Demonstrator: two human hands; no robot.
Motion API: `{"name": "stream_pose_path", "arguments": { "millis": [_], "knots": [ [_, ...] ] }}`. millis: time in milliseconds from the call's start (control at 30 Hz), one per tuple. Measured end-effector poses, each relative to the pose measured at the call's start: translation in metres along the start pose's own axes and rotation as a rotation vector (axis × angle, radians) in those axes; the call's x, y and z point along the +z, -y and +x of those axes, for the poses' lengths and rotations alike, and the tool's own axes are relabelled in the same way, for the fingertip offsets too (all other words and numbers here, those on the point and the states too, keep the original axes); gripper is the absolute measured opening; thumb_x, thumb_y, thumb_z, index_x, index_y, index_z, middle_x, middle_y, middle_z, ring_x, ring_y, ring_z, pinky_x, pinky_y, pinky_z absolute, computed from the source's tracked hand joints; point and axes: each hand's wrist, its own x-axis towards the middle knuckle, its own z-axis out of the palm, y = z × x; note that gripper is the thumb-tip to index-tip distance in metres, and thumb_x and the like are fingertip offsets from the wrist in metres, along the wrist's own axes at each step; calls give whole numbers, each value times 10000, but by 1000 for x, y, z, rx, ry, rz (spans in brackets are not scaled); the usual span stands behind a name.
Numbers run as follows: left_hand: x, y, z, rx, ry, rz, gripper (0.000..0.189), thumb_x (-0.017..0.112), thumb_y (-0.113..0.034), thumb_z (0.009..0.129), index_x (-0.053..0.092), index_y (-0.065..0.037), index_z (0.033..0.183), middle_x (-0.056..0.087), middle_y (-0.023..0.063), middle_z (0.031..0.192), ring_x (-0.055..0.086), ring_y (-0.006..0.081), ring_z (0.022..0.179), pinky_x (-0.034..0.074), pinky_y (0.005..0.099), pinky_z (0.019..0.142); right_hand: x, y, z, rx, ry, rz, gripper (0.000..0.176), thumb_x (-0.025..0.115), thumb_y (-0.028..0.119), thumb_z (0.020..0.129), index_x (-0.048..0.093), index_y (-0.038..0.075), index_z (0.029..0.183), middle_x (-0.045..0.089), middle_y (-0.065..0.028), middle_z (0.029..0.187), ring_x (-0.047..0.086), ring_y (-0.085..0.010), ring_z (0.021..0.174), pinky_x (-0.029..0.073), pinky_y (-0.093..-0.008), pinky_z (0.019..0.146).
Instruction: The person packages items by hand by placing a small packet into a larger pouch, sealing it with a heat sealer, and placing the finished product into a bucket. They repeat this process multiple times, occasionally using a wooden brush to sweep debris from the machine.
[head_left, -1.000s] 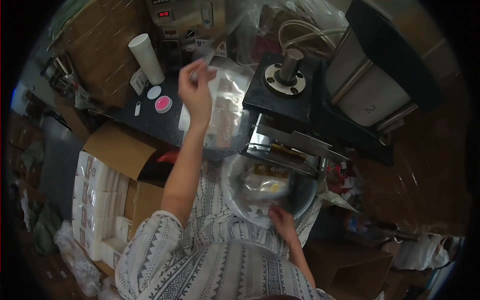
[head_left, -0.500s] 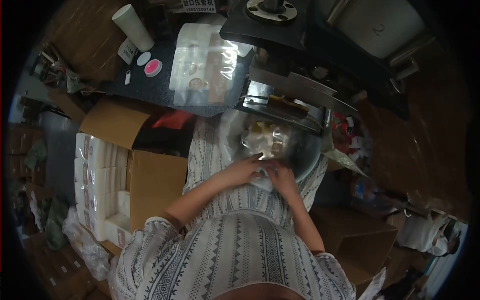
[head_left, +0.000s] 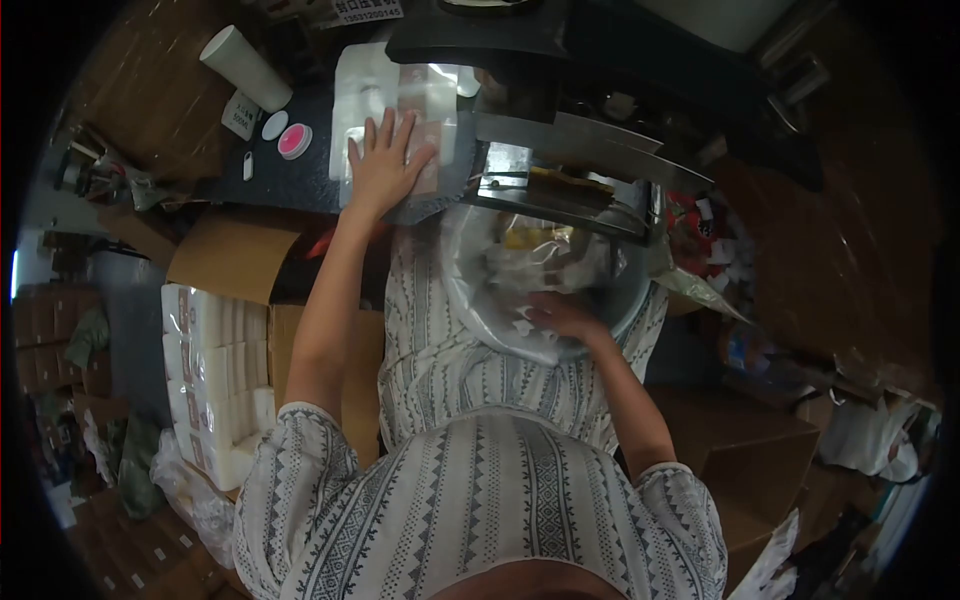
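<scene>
My left hand (head_left: 385,170) lies with fingers spread on a stack of flat, glossy white pouches (head_left: 362,75), which have a brown printed strip. The stack rests on the dark worktop (head_left: 318,165). My right hand (head_left: 565,315) is down in a round basin (head_left: 637,275) lined with clear plastic, held at my lap. Its fingers are smeared by motion, so whether they grip anything does not show. Small white pieces (head_left: 523,327) lie near its fingertips, and clear plastic packets with something yellow (head_left: 540,238) sit deeper in the basin.
A dark press-like machine (head_left: 480,40) with a metal bar (head_left: 590,140) overhangs the worktop's right side. At the left stands an open carton (head_left: 235,250) beside stacked white packs (head_left: 215,370). A white cup (head_left: 245,68) and round pink container (head_left: 294,141) occupy the worktop's left end.
My left hand has left the basin and moved up and left onto the pouch stack. My right hand remains in the basin, slightly shifted. The head view has tilted a little.
</scene>
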Motion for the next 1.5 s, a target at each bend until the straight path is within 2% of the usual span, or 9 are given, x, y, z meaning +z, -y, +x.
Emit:
{"name": "stream_pose_path", "arguments": {
  "millis": [167,300,433,633,800,933,1100,1333,1500],
  "knots": [
    [3,3,-10,-57,-56,81,577,408,-514,939,429,-155,1390,342,155,1467,261,401,1364,104,642,1066,-58,128,-167,-353,-284,69,351,601,208,907,579,69,1228,662,-126,1085,653,-274,933,495,-337,833],
    [-19,-23,-44,-38,-203,136,520,474,-409,940,453,-93,1352,381,203,1421,306,372,1346,130,634,1049,-124,117,-208,-29,-1153,-334,253,600,191,891,629,26,1081,661,-205,912,647,-350,840,511,-385,760],
    [-21,-56,-86,3,16,143,524,529,-338,920,431,-68,1359,383,224,1410,316,373,1339,162,595,1059,-156,87,-187,458,-938,-625,208,591,184,879,637,8,981,641,-240,913,624,-393,858,503,-450,743],
    [-49,-57,-86,-19,-23,2,437,629,-137,830,510,-61,1244,518,153,1268,466,300,1207,292,495,1010,-164,80,-148,176,-910,-525,209,586,144,852,654,11,997,652,-219,916,625,-390,879,500,-424,737],
    [-80,-65,-100,-145,-38,-269,138,606,-47,800,633,-43,935,616,137,843,604,340,786,474,386,702,-155,117,-165,123,-1110,-311,249,678,203,810,664,17,976,658,-185,850,646,-337,818,500,-374,707],
    [-94,-105,-112,-79,-73,-312,96,619,-43,803,634,-31,897,606,148,794,600,347,721,477,377,605,-132,156,-156,-17,-959,-54,210,705,128,792,669,28,974,650,-139,822,645,-277,775,493,-302,671],
    [-99,-128,-109,-25,-90,-406,104,651,-46,780,642,-45,884,621,125,802,614,318,704,480,379,598,-104,190,-125,-665,-833,-281,190,705,70,780,664,33,962,639,-91,947,637,-264,803,516,-337,689],
    [-84,-140,-109,207,128,-535,92,647,-91,812,654,-35,885,624,139,802,624,304,674,480,360,582,-99,190,-116,-636,-611,-297,248,692,104,804,643,39,1038,642,-110,980,645,-253,856,527,-343,719],
    [-71,-163,-72,-409,709,-1157,254,621,-225,903,664,20,956,680,121,786,664,162,675,500,263,615,-111,167,-116,-471,-939,-119,335,651,69,854,589,40,1182,658,-66,1021,625,-143,915,493,-278,799]
  ]
}}
